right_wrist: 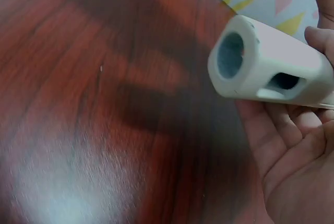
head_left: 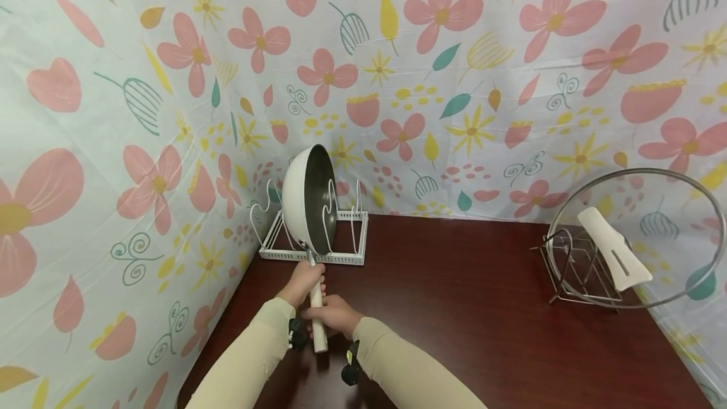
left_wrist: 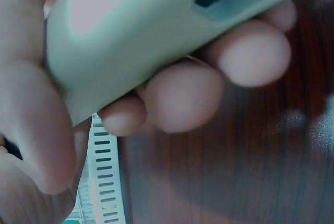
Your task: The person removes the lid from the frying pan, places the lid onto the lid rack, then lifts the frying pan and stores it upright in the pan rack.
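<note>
A wok (head_left: 292,197), white outside and dark inside, stands on edge between the wire dividers of a white rack (head_left: 318,259). Its pale handle (head_left: 320,336) points towards me and down. My left hand (head_left: 303,281) grips the handle close to the wok; the left wrist view shows fingertips (left_wrist: 182,96) curled round its underside. Lower down, my right hand (head_left: 336,314) holds the handle with the thumb across the top and the fingers underneath. In the right wrist view, the handle's hollow end (right_wrist: 232,57) sticks out past the right palm (right_wrist: 297,177).
On the right, a dark wire stand (head_left: 568,264) holds a large glass lid (head_left: 695,185) and a white slotted turner (head_left: 613,251). The dark red wooden table (head_left: 454,295) meets flower-patterned curtains (head_left: 443,112) at the back and left.
</note>
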### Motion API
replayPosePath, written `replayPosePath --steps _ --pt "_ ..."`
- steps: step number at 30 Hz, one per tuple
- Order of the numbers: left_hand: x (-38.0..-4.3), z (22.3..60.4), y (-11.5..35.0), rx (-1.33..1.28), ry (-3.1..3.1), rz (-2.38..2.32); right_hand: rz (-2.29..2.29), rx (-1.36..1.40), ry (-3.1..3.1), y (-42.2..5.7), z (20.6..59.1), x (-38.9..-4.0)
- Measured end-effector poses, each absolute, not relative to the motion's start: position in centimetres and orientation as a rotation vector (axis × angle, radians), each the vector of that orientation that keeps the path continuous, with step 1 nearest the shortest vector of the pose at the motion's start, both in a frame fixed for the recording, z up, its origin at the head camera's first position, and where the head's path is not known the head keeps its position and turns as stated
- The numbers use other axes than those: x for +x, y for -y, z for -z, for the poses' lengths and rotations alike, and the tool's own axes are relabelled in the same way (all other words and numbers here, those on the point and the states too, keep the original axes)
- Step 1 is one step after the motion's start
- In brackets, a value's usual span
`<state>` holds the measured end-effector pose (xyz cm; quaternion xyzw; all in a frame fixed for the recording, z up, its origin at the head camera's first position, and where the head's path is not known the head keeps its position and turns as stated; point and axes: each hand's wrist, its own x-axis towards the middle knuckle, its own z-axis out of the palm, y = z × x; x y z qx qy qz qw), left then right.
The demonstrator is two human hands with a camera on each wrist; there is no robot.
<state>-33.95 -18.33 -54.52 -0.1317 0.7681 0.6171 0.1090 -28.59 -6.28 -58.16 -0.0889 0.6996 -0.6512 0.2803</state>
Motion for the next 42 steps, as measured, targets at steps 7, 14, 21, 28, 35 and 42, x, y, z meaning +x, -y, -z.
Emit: replayPosePath --steps 7,14,21,28,35,42 --pt "-34.5 55.7 18.9 -0.361 -2.253 -1.825 1.642 -0.328 -2.000 5.6 58.9 -29.4" --pt "-34.5 56.2 18.7 -0.355 -2.286 -1.830 1.564 -0.376 -2.118 5.3 58.9 -29.7" --pt "-34.9 57.2 18.6 -0.376 -2.282 -1.833 1.525 -0.402 -2.194 5.0 59.8 -29.9" --pt "-35.1 57.2 18.2 -0.356 -2.291 -1.829 1.489 -0.402 -2.232 4.6 60.3 -30.4" --pt "-35.4 56.6 18.1 -0.295 -2.253 -1.755 1.447 -0.370 -2.220 4.0 60.0 -30.5" --pt "-35.4 56.0 19.6 -0.237 -2.370 -1.457 1.431 -0.269 -2.113 2.0 58.4 -31.6"
